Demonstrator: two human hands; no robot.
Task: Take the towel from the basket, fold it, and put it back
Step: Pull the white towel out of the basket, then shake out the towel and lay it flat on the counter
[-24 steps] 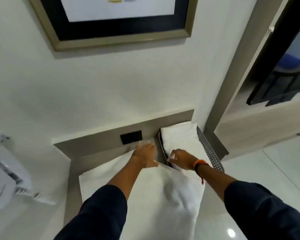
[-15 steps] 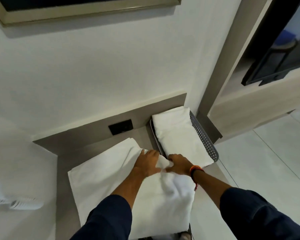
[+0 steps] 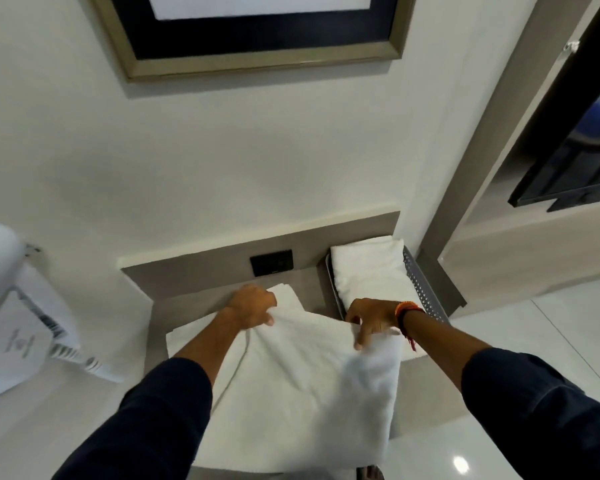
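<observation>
Drawn apart since half a second ago: left hand [image 3: 252, 306] and right hand [image 3: 373, 320], fingers [image 3: 358, 342] pinching towel [image 3: 291, 382] beside basket [image 3: 421, 289], mid-fold; next, bringing edges together squarely.

The towel [image 3: 291, 393] lies spread over the counter's [image 3: 312, 282] middle and front edge. The basket [image 3: 420, 282] sits at the back right corner (another folded towel [image 3: 368, 268] inside), with a socket [image 3: 271, 262] on the back wall.
</observation>
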